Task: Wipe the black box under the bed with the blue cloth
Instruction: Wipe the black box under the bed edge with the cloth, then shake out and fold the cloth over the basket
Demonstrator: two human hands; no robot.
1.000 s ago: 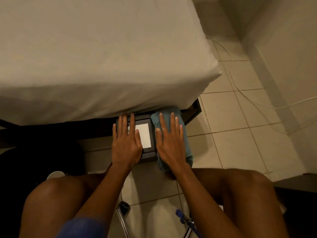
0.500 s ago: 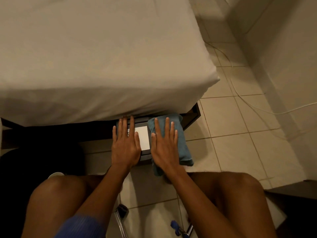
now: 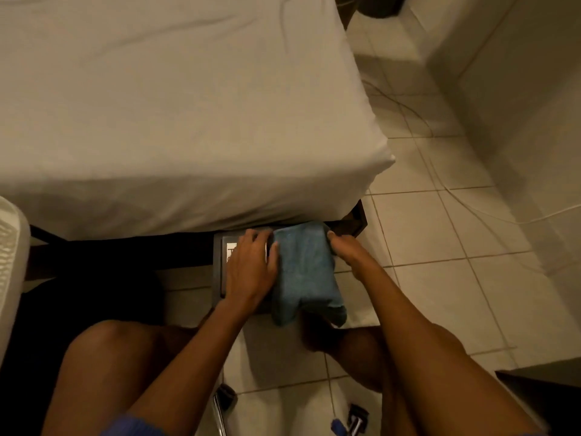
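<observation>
The black box (image 3: 218, 265) with a white label sits on the floor, half under the bed (image 3: 176, 114). A blue cloth (image 3: 303, 269) lies draped over the box's right part and hangs off its near edge. My left hand (image 3: 250, 269) rests on the box lid over the label, fingers bent, thumb touching the cloth's left edge. My right hand (image 3: 344, 251) is at the box's right side. It holds the cloth's right edge, with the thumb on top and the fingers hidden below.
White cables (image 3: 471, 202) trail over the tiled floor (image 3: 440, 278) to the right, beside a wall (image 3: 534, 121). A white mesh object (image 3: 8, 265) stands at the left edge. A dark furniture corner (image 3: 547, 391) is at the lower right. Metal legs and small blue items (image 3: 338, 426) lie between my knees.
My right hand has left the top of the cloth and moved to its right edge. My left hand's fingers have bent on the lid. The view has shifted nearer.
</observation>
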